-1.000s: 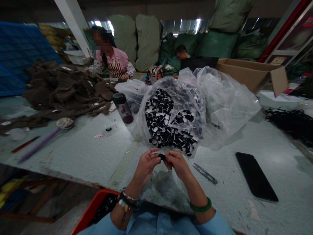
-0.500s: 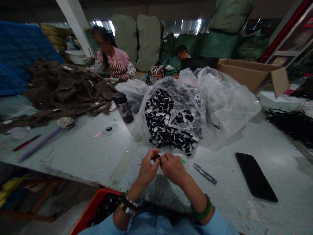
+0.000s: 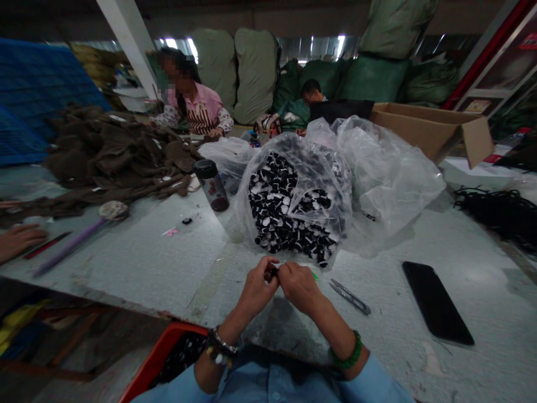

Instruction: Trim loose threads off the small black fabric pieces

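Observation:
My left hand (image 3: 257, 286) and my right hand (image 3: 297, 285) meet over the table, both with closed fingers. Between their fingertips is a small black piece (image 3: 273, 272), mostly covered, so its exact kind does not show. Right behind them a clear plastic bag (image 3: 323, 154) lies with its mouth toward me, full of small black-and-white pieces (image 3: 279, 204). A small green item (image 3: 314, 276) peeks out beside my right hand. Thread snips (image 3: 350, 296) rest on the table to the right of that hand.
A black phone (image 3: 438, 302) lies at right, black cords (image 3: 499, 215) behind it. A dark-lidded jar (image 3: 212, 186), brown cloth pieces (image 3: 121, 148) and a purple stick (image 3: 71, 246) are on the left. A red bin (image 3: 145, 364) stands below the edge. Another person's hand (image 3: 19, 240) reaches in at far left.
Another person's hand has come in at the far left edge, near the red-and-black pen-like stick. My hands have shifted very slightly, still together around the small black piece.

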